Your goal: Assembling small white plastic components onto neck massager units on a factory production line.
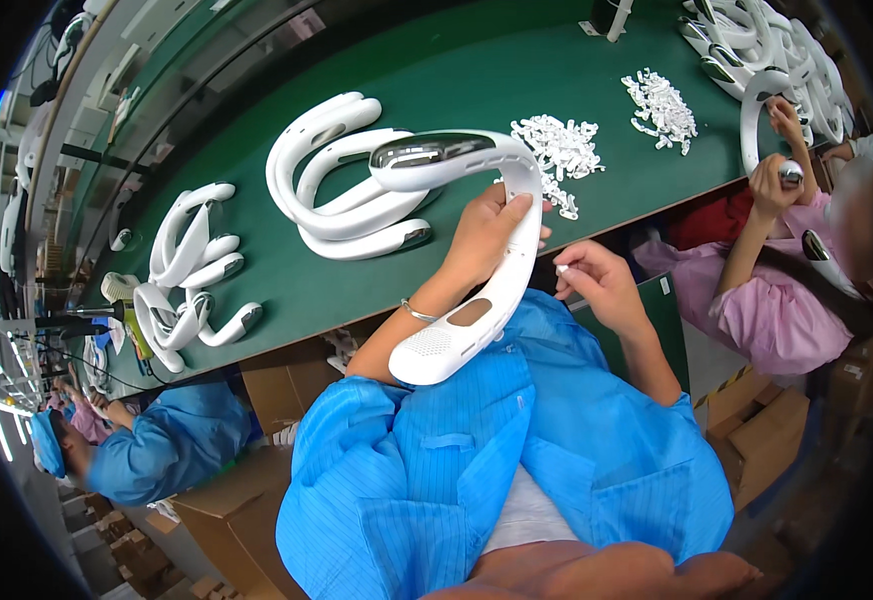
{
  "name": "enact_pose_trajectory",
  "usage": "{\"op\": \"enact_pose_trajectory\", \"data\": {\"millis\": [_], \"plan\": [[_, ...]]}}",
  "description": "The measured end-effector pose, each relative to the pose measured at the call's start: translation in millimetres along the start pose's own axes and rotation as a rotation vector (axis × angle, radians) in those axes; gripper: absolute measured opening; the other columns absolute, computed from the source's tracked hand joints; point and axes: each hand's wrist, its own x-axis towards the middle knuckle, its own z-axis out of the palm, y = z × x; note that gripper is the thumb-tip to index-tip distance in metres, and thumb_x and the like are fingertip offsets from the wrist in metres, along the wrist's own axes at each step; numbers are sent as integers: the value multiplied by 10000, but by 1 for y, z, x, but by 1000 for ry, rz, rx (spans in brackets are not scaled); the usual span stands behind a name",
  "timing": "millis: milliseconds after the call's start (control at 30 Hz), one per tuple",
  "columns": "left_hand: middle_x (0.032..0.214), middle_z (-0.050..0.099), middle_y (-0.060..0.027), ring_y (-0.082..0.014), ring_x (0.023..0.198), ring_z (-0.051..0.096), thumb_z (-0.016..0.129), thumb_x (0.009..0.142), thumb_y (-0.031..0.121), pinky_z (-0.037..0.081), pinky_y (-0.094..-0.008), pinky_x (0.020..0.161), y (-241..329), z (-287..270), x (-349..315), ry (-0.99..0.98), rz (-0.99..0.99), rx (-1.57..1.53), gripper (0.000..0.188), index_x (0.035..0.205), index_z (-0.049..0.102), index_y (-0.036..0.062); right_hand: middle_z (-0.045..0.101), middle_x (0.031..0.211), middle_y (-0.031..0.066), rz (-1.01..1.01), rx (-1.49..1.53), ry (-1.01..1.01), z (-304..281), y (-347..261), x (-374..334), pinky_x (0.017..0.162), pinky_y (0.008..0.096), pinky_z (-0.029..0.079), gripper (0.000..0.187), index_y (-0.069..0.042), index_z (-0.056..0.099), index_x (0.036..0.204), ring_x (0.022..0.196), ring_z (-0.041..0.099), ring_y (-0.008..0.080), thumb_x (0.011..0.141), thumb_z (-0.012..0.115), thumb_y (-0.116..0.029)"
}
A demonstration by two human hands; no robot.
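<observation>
My left hand [485, 232] is closed round the middle of a white U-shaped neck fan [523, 240], held up in front of my chest. One end of this neck fan has a glossy dark panel; the other, nearer my body, shows a dotted grille and a brownish oval patch. To the right of it, my right hand [602, 284] pinches a small white plastic piece [562, 269] between thumb and fingers, apart from the neck fan. Beyond my hands, a heap of small white plastic pieces [562, 145] lies on the green table [447, 100].
More neck fans [302, 185] lie stacked on the table to the left, with another group [192, 245] farther left. A second heap of white pieces [663, 110] and a large pile of neck fans [807, 70] are at the right. Co-workers sit on both sides; cardboard boxes [242, 520] stand below.
</observation>
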Motion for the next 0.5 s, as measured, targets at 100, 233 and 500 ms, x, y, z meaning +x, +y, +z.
{"op": "enact_pose_trajectory", "data": {"millis": [100,233,500], "plan": [[894,641,-132,-158,638,639,495,942,406,535,-258,532,5,2,-1,34,40,13,421,1083,482,9,648,907,121,167,493,104,5,8,-1,726,274,536,136,37,606,969,821,646,158,845,549,45],[796,604,-57,-95,624,590,499,947,403,455,-216,512,-21,-11,5,193,294,392,401,1045,520,14,646,994,135,39,396,257,22,11,9,791,273,520,148,42,621,976,892,632,181,830,599,37],[680,632,-41,-48,604,502,571,898,171,402,-235,500,-21,1,-11,356,401,388,256,845,637,-71,565,1024,53,36,311,430,57,15,19,780,212,441,141,12,667,928,967,543,109,811,603,58]]}}
